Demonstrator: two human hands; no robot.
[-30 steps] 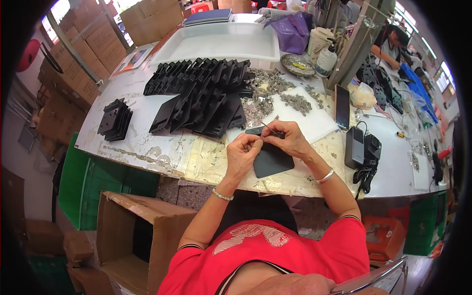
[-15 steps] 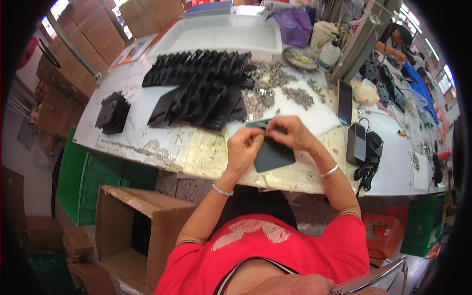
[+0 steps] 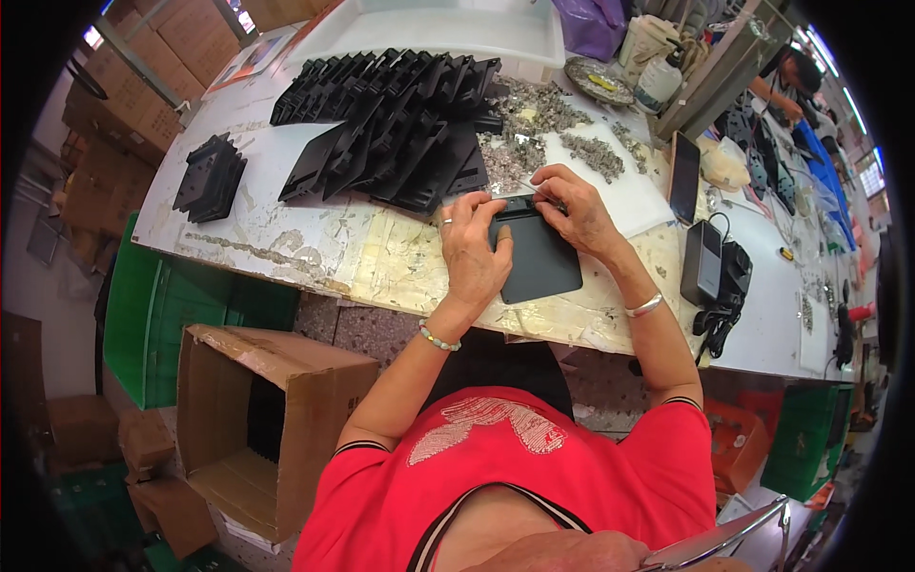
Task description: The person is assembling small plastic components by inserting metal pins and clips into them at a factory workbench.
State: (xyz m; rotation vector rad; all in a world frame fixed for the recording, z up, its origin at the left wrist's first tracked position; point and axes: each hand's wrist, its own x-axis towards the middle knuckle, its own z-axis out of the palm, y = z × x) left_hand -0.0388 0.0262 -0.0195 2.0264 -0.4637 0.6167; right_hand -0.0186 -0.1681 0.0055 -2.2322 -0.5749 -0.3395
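A flat black plastic panel (image 3: 541, 265) with rounded near corners lies on the tabletop in front of me. My left hand (image 3: 473, 250) grips its far left side, with the thumb over the panel's face and the fingers bent at the far edge. At the far right corner, my right hand (image 3: 579, 217) has its fingers curled over the edge and the thumb close to them. Any small part under these fingertips is hidden. Just beyond my hands lie piles of small metal pieces (image 3: 593, 157) and several overlapping black panels (image 3: 386, 133).
A short stack of black panels (image 3: 212, 179) stands at the left. A white tray (image 3: 429, 33) is at the back. On the right are a phone (image 3: 683, 176) and a black power adapter (image 3: 702, 262). A cardboard box (image 3: 276, 367) sits below the table edge. Another person works at far right.
My hands were pinched together over the panel; now they are apart at its far corners. The left hand has spread out along the panel's side. The whole view has shifted slightly.
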